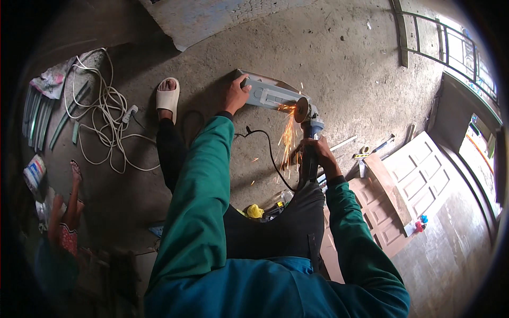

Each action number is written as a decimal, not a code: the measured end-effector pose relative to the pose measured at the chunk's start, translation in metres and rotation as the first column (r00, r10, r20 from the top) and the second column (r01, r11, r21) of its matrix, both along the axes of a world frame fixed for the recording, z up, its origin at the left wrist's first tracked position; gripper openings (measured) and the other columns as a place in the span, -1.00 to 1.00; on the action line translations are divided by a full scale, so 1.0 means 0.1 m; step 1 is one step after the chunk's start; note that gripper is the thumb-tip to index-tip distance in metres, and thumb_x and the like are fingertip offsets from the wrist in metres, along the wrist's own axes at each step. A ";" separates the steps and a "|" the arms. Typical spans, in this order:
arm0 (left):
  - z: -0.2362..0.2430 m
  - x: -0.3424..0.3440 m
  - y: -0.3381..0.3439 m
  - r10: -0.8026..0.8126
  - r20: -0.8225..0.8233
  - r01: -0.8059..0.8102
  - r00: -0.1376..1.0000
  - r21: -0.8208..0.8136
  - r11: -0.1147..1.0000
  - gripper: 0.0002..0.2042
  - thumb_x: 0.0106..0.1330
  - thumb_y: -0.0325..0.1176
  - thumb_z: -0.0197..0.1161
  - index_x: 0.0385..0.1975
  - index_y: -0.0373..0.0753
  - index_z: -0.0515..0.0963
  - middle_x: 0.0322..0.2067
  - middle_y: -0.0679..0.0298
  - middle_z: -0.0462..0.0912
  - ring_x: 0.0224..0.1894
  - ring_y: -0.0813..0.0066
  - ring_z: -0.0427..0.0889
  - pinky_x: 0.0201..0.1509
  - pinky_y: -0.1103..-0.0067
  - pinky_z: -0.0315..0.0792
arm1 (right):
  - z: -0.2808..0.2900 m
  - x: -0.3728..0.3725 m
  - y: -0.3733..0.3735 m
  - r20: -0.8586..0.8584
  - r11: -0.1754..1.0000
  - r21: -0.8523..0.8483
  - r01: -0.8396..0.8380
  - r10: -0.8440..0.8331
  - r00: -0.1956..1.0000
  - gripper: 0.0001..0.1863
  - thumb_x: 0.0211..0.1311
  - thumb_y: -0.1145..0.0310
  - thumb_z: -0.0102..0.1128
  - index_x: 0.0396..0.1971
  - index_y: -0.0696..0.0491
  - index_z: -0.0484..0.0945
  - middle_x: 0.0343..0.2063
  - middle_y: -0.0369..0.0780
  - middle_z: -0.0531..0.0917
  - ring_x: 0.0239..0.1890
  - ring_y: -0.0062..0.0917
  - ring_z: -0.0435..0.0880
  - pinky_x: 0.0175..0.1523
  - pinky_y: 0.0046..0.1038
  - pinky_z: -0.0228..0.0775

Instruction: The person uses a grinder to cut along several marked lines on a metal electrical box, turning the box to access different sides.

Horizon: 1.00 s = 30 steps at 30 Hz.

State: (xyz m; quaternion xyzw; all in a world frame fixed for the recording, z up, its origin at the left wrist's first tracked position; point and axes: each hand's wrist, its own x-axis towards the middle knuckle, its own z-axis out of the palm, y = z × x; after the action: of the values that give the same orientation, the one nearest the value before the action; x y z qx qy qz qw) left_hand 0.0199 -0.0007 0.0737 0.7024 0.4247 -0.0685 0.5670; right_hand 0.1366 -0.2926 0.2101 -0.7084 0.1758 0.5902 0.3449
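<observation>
A grey metal channel [262, 95] with a raised rectangular outline on its face lies slantwise ahead of me. My left hand [236, 94] grips its left end, thumb over the near edge. In my right hand [318, 152] is an angle grinder [310, 132], its body pointing back toward me. The grinder's round disc [302, 109] meets the channel's right end, and orange sparks [289, 132] spray from there down toward the floor. A black cord [270, 148] curves from the grinder's rear to the left.
A white extension cord [114, 122] lies tangled at left beside several metal strips [40, 119]. Another person's legs [71, 206] show at lower left. Panelled doors [419, 169] lean at right, with a tape roll [365, 150] nearby. My sandalled foot [167, 100] stands left of the channel.
</observation>
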 end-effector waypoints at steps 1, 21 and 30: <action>-0.01 -0.03 0.02 0.001 -0.015 -0.001 1.000 0.003 1.000 -0.60 0.24 -0.34 0.18 0.12 -0.09 0.43 0.07 0.00 0.48 0.13 0.01 0.43 0.16 0.33 0.34 | -0.02 -0.03 0.02 -0.005 1.000 0.004 -0.001 0.001 1.000 -0.74 -0.04 0.32 0.26 -0.43 0.22 0.53 -0.56 -0.18 0.59 -0.56 -0.51 0.60 -0.46 -0.49 0.44; 0.01 0.03 -0.02 0.012 -0.002 -0.012 1.000 -0.011 1.000 -0.58 0.21 -0.36 0.20 0.11 -0.11 0.44 0.04 -0.04 0.50 0.11 0.00 0.45 0.17 0.35 0.34 | 0.01 -0.01 -0.04 0.037 0.999 0.031 0.019 -0.020 0.999 -0.85 0.00 0.38 0.22 -0.55 0.16 0.59 -0.54 -0.20 0.62 -0.55 -0.52 0.61 -0.47 -0.50 0.42; -0.03 0.11 -0.08 0.027 0.034 -0.026 0.999 -0.020 0.999 -0.58 0.18 -0.34 0.22 0.09 -0.13 0.45 -0.01 -0.07 0.50 0.07 -0.02 0.45 0.14 0.33 0.35 | -0.14 0.05 -0.27 0.300 0.940 0.041 -0.338 0.311 0.902 -0.80 -0.09 0.36 0.30 -0.50 0.19 0.57 -0.59 -0.18 0.60 -0.60 -0.51 0.60 -0.49 -0.48 0.43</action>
State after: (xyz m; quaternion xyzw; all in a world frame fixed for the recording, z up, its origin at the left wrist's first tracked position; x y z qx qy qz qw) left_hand 0.0310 -0.0086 0.0705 0.6924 0.4234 -0.0531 0.5818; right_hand 0.1417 -0.3193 0.1956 -0.7897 -0.0241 0.5368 0.2960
